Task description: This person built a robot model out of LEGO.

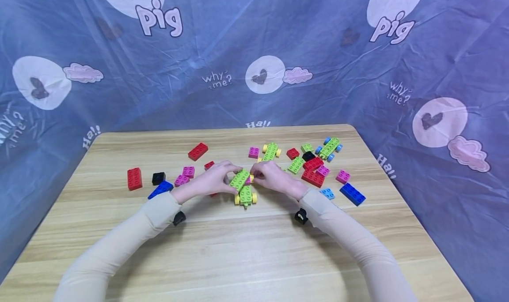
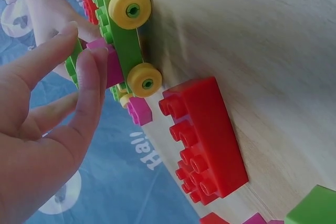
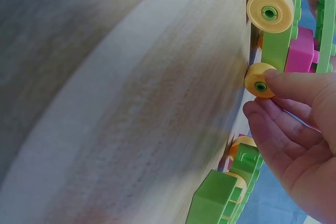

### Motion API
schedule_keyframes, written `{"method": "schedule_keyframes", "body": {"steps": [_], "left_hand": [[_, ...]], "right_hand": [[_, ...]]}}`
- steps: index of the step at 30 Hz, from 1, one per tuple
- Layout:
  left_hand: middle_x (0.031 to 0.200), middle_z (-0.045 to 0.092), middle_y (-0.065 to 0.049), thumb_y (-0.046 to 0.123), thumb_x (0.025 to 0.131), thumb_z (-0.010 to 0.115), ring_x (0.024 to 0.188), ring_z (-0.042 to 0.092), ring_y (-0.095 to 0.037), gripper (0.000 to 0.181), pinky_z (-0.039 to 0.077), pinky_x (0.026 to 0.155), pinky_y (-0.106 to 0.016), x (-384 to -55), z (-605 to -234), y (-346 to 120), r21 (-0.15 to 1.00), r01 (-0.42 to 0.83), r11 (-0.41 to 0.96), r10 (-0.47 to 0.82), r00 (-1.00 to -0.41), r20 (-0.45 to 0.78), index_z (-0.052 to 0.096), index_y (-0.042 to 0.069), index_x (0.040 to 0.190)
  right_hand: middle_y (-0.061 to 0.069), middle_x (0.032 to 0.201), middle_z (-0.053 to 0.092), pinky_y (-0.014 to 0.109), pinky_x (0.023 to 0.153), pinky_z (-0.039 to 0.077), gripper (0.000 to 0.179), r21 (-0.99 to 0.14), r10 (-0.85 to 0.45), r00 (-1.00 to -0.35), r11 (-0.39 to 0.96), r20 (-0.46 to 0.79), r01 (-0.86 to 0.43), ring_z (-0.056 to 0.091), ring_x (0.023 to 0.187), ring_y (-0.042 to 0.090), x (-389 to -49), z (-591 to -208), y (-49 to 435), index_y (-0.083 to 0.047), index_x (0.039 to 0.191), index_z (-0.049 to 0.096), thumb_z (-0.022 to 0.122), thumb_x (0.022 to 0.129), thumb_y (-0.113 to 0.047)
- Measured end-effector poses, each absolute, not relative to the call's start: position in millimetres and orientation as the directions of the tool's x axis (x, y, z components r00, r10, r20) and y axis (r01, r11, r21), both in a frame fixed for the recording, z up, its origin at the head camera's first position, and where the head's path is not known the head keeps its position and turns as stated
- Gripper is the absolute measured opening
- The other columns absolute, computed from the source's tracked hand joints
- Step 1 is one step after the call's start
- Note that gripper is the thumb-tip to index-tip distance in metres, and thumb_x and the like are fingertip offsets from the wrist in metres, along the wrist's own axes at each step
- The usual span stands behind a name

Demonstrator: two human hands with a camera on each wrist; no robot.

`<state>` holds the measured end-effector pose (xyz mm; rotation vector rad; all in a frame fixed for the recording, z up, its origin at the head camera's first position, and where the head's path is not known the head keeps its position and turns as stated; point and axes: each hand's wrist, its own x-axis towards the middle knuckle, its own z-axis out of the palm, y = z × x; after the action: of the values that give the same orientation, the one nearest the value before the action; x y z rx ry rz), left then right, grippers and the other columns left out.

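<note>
Between thumb and fingers, my left hand (image 1: 214, 178) holds a green building brick (image 1: 240, 179) tilted above a green wheeled base (image 1: 245, 196) with yellow wheels. A pink brick (image 3: 300, 51) sits on the studs of that base, and the green brick lies against its top in the right wrist view. My right hand (image 1: 275, 178) pinches the base at its far end, the thumb on a yellow wheel (image 3: 257, 81). The base stands on its wheels on the table (image 1: 238, 258).
Behind the hands stands another green base (image 1: 270, 151) with yellow wheels. A green base with blue wheels (image 1: 330, 148) is at the back right. Loose red, pink, green, black and blue bricks lie on both sides, including a long red brick (image 2: 210, 140) and a blue brick (image 1: 352, 194).
</note>
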<state>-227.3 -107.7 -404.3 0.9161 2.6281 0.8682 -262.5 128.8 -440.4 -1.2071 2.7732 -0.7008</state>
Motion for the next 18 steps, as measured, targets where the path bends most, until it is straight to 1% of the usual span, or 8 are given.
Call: {"method": "schedule_keyframes", "body": {"steps": [5,8,12,18], "left_hand": [[0.128,0.060,-0.018,0.022,0.079,0.084,0.078,0.063,-0.008,0.072,0.055,0.077,-0.023,-226.1,-403.8,-105.5,0.609,0.476,0.635,0.613,-0.790,-0.021,0.052,-0.001,0.139],[0.132,0.059,-0.019,0.021,0.078,0.084,0.075,0.063,-0.007,0.071,0.054,0.074,-0.022,-225.8,-404.3,-104.5,0.621,0.459,0.635,0.605,-0.796,-0.030,0.053,-0.001,0.138],[0.132,0.061,-0.019,0.019,0.076,0.085,0.070,0.062,-0.006,0.071,0.053,0.068,-0.020,-225.7,-404.2,-103.2,0.643,0.433,0.632,0.596,-0.802,-0.045,0.053,-0.001,0.136],[0.132,0.061,-0.018,0.018,0.075,0.086,0.070,0.062,-0.007,0.071,0.053,0.067,-0.020,-227.0,-403.2,-100.8,0.664,0.403,0.630,0.583,-0.810,-0.061,0.053,-0.001,0.134]], "right_hand": [[0.012,0.097,0.074,0.023,0.080,0.059,0.019,-0.422,-0.699,-0.703,0.602,0.134,-0.678,0.070,0.088,0.020,-261.8,-439.5,129.0,-0.001,0.105,0.069,0.072,0.086,-0.004],[0.012,0.097,0.074,0.023,0.080,0.059,0.019,-0.426,-0.696,-0.706,0.603,0.131,-0.674,0.070,0.088,0.019,-261.3,-439.0,129.1,-0.001,0.105,0.069,0.072,0.086,-0.004],[0.012,0.097,0.074,0.022,0.079,0.059,0.019,-0.424,-0.696,-0.705,0.603,0.134,-0.676,0.070,0.087,0.019,-260.6,-438.4,128.9,-0.001,0.105,0.069,0.073,0.086,-0.004],[0.012,0.096,0.074,0.022,0.079,0.059,0.018,-0.420,-0.695,-0.704,0.600,0.147,-0.681,0.071,0.087,0.020,-260.2,-438.0,128.7,-0.001,0.104,0.069,0.073,0.086,-0.004]]}}
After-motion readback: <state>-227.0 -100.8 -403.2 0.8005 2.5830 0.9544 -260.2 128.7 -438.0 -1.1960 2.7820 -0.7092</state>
